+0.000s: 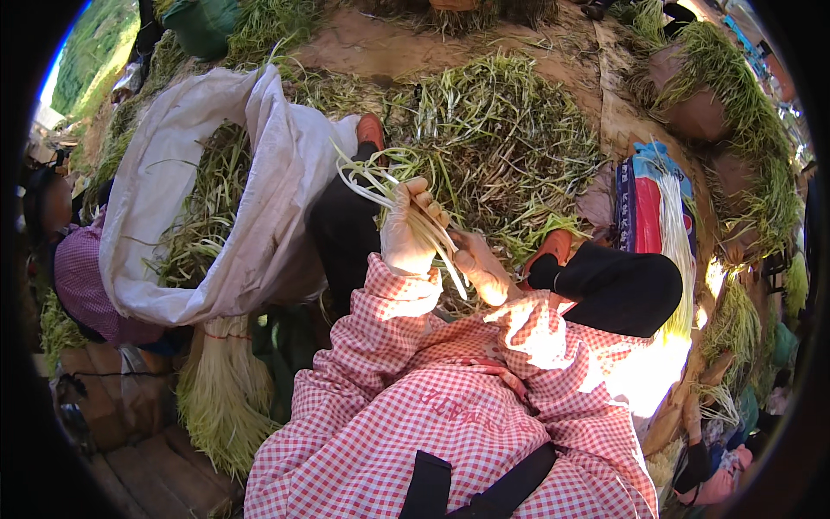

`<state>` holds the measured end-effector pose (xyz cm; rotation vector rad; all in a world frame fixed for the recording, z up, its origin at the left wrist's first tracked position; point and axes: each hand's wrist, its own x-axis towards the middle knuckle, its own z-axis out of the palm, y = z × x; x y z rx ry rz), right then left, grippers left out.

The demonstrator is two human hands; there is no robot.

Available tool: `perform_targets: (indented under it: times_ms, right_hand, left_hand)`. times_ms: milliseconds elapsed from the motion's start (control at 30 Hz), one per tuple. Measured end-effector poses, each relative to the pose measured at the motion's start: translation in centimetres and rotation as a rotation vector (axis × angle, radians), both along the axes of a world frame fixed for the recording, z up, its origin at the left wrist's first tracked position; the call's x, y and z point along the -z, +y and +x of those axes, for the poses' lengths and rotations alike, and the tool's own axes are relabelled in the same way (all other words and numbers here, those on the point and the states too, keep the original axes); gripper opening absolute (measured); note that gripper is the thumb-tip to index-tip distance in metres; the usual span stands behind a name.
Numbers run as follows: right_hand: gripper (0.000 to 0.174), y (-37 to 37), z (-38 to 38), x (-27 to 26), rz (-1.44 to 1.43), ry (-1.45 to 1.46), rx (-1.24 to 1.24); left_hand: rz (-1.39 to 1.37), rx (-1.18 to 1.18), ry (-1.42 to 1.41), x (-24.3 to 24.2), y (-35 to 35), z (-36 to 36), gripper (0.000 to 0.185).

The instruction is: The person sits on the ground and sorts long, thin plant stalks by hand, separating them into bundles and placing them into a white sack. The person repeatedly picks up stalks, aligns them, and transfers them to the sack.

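My left hand [413, 224] is closed around a small bunch of thin green-and-white stalks [373, 188], perhaps garlic chives or similar shoots. The pale ends stick out below the fist, and the greener ends curl up to the left. My right hand [478, 263] is beside those pale ends, its fingers partly hidden; whether it grips any stalk cannot be told. Past both hands lies a wide heap of loose green stalks and trimmings [506, 143]. At the right, a bundle of long white stalks [675, 233] rests on a blue and red printed bag [645, 214].
A white woven sack [285, 143] holding green leaves stands open at the left. Tied bundles of pale stalks [224, 383] are below it. A person in a checked top [81, 279] is at far left. More green piles [746, 110] line the right; another person [720, 473] is lower right.
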<state>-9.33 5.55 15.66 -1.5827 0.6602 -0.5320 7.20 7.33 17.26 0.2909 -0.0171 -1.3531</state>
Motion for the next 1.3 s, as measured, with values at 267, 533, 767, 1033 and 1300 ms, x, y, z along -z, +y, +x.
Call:
perform_targets:
  times_ms: [267, 533, 767, 1033, 1300]
  right_hand:
    - [0.047, 2.2, -0.4, -0.4, 0.142, 0.036, 0.056]
    - [0.045, 2.1, -1.3, 0.6, -0.118, 0.091, 0.151]
    - [0.025, -2.0, 1.5, -2.3, -0.069, -0.097, 0.36]
    - [0.02, -5.4, 0.6, 1.1, 0.89, -0.497, 0.7]
    - [0.035, -4.8, 2.0, -1.0, -0.091, 0.096, 0.473]
  left_hand:
    - [-0.077, 0.035, 0.054, -0.1, 0.5, 0.2, 0.038]
    - [-0.096, 0.06, 0.004, 0.5, 0.2, -0.4, 0.038]
    - [0.083, 0.069, 0.062, -0.3, -0.3, -2.3, 0.04]
    - [0.126, 0.196, -0.106, -0.5, -0.9, -2.0, 0.044]
    - [0.256, 0.195, -0.413, -0.6, -1.3, -3.3, 0.044]
